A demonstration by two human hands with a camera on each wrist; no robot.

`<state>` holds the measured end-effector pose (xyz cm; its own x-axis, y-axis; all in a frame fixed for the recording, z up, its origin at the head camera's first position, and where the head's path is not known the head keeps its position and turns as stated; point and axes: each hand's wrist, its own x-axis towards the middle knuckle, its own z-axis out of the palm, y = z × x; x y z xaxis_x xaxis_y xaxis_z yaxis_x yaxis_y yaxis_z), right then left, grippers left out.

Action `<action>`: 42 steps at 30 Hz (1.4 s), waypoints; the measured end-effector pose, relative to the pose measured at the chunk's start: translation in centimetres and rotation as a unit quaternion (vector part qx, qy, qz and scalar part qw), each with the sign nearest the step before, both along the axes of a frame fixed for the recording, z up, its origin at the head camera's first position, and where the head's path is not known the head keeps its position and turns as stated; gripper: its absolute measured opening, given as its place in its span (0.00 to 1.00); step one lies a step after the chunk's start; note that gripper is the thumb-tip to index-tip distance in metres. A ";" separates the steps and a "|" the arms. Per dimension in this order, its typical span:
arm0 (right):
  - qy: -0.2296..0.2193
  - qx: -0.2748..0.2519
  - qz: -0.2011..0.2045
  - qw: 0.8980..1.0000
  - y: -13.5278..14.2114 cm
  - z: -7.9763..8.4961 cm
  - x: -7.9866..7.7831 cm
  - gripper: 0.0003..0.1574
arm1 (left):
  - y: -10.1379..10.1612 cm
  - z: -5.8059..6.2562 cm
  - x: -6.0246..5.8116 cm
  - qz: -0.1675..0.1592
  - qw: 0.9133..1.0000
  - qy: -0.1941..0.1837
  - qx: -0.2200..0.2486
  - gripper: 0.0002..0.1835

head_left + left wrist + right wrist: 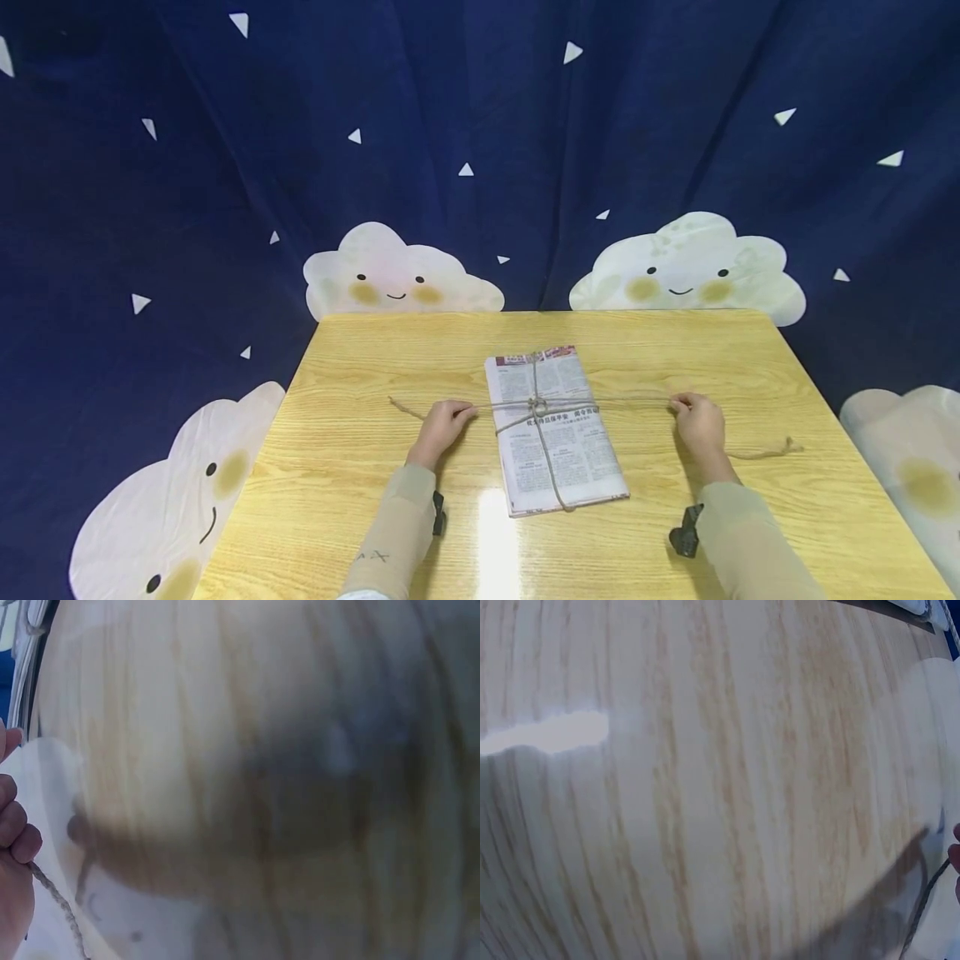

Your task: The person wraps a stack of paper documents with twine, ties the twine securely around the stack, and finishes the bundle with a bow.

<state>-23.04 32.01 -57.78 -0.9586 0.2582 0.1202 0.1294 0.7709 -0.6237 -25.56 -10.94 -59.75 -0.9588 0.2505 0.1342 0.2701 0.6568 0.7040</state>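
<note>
A folded newspaper bundle (583,467) lies on the wooden table, with twine (551,462) crossing it lengthwise and sideways. The strands meet in a looped knot (537,407) near the bundle's middle. To its left, my left hand (444,427) grips one end of the twine, its fingers curled; a loose tail (56,896) hangs from that fist in the left wrist view. My right hand (701,425) pinches the other end, farther out to the right. Both strands run nearly straight from knot to hands. Only fingertips (955,859) of the right hand show in the right wrist view.
The wooden table (345,358) has a glossy, reflective top. Behind it hangs a dark blue curtain (420,100) with white triangles and smiling clouds. A black wrist camera (686,533) sits on the right sleeve, another (438,512) on the left.
</note>
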 end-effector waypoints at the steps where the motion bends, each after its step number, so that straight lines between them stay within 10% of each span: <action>1: -0.004 -0.002 -0.001 1.000 0.0 0.0 0.0 0.13 | -0.1 0.0 0.0 0.002 1.000 -0.001 0.000 0.13; 11: 0.019 -0.004 0.022 1.000 -0.1 -0.9 0.4 0.11 | -0.2 -0.1 0.1 -0.004 1.000 -0.008 0.002 0.12; 22: -0.006 0.020 0.113 0.993 -2.6 -0.7 -0.4 0.22 | 2.6 1.4 0.0 -0.083 0.995 -0.047 0.035 0.18; 34: 0.025 0.061 0.310 0.948 -11.2 -0.1 -2.6 0.28 | 8.4 3.4 -0.4 -0.101 0.994 0.010 -0.037 0.13; 42: 0.056 0.120 0.284 0.950 -12.4 -0.8 -2.9 0.16 | 9.4 2.8 0.8 -0.140 0.988 0.021 -0.061 0.09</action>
<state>-25.91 19.66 -58.62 -0.9127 -0.3449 0.2190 -0.4067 0.8180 -0.4068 -24.80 -1.51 -56.97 -0.8434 0.5224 0.1255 0.4815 0.6314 0.6079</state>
